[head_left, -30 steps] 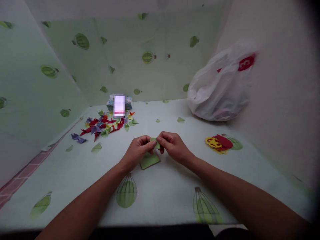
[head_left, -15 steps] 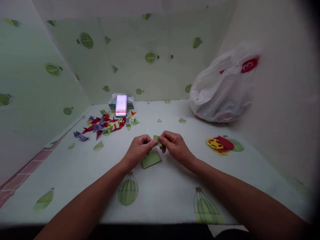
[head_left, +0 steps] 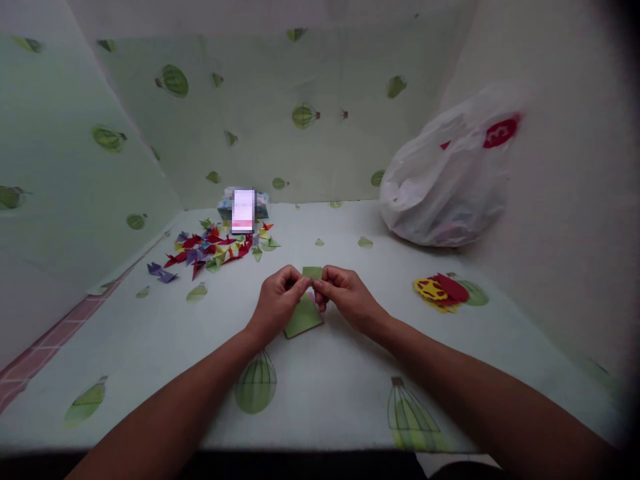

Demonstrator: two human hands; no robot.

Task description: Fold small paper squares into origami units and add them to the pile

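Observation:
A small piece of green paper (head_left: 313,273) is pinched between both hands over the middle of the table. My left hand (head_left: 284,293) grips its left side, thumb on top and fingers curled beneath. On the other side my right hand (head_left: 346,292) holds the paper's right edge the same way, and the two thumbs nearly meet. Just below the hands lies a stack of green square paper (head_left: 303,319), its upper part hidden by the fingers. Whether the held piece is folded is too small to tell for sure.
Folded paper figures (head_left: 215,250) in several colours are heaped at the left, before a lit phone (head_left: 243,211) propped against a tissue box (head_left: 263,205). A white plastic bag (head_left: 445,180) stands at the back right. Yellow and red cut-outs (head_left: 443,292) lie on the right.
The green paper has been turned and now sits squarely between the hands, its top edge level. Both hands have drawn slightly closer, thumbs brought together along its lower edge.

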